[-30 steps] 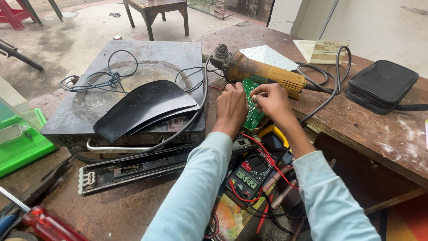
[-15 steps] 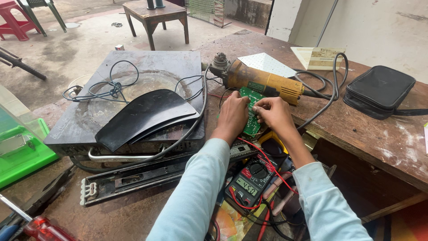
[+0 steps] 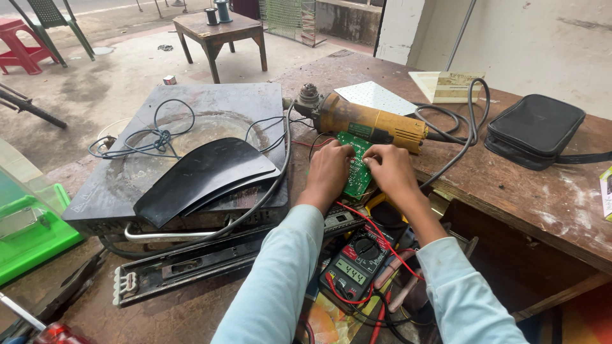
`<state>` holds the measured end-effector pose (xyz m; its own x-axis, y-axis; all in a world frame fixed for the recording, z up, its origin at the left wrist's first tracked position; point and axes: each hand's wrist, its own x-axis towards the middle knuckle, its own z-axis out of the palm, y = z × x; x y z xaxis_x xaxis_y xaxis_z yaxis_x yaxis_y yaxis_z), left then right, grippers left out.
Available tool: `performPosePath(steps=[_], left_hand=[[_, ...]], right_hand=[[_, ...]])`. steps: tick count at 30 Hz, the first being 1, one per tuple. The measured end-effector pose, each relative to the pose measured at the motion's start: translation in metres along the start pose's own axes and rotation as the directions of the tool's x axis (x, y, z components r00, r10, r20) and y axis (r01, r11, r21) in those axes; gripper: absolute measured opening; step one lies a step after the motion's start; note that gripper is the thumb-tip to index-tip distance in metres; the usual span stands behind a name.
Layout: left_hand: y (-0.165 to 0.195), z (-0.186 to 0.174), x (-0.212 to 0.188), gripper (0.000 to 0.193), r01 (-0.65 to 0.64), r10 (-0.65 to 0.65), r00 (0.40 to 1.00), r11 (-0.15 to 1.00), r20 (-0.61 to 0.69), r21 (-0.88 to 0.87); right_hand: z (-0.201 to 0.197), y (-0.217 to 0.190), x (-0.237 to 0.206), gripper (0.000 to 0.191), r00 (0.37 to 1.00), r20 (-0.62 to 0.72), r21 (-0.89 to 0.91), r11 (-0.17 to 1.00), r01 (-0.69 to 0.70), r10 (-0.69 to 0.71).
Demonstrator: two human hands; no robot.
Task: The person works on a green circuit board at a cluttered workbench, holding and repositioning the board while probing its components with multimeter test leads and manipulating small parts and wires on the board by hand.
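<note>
A green circuit board [image 3: 356, 167] lies on the wooden bench in front of a yellow angle grinder [image 3: 364, 119]. My left hand [image 3: 327, 173] rests on the board's left edge with fingers curled over it. My right hand [image 3: 392, 171] grips the board's right edge. Just below my wrists sits a digital multimeter [image 3: 354, 264] with red and black leads running up toward the board. Both forearms wear light blue sleeves.
A dark flat induction cooker [image 3: 191, 108] with a black curved panel [image 3: 203, 175] and loose cables lies at left. A metal drawer slide [image 3: 191, 267] lies below it. A black pouch [image 3: 534, 127] sits at right, a green plastic box [image 3: 29, 223] at far left.
The view has shifted slightly downward and closer. Both hands stay on the green board, with the fingers shifting a little along its edges.
</note>
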<state>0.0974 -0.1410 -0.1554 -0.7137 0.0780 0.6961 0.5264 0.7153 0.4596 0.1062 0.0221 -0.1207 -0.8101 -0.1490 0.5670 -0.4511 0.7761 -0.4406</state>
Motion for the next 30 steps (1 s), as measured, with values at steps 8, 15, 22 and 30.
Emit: performPosePath(steps=[8,15,22,30], left_hand=[[-0.002,0.003,0.002,0.019,-0.024,0.022,0.999,0.999,0.031,0.037],[0.007,-0.003,0.004,0.024,-0.037,0.033,0.998,0.997,0.060,0.069],[0.006,-0.005,0.003,0.025,-0.071,0.067,0.996,0.994,0.052,0.079],[0.003,-0.002,0.005,0.022,-0.071,0.069,0.997,0.995,0.039,0.069]], right_hand=[[0.009,-0.005,-0.004,0.015,0.995,-0.036,-0.167,0.982,0.085,-0.092],[0.007,-0.007,-0.004,0.016,0.996,-0.031,-0.180,0.980,0.082,-0.088],[0.011,-0.005,-0.006,0.016,0.996,-0.048,-0.169,0.983,0.066,-0.075],[0.018,-0.001,-0.007,0.015,0.991,-0.085,-0.170,0.982,0.088,-0.103]])
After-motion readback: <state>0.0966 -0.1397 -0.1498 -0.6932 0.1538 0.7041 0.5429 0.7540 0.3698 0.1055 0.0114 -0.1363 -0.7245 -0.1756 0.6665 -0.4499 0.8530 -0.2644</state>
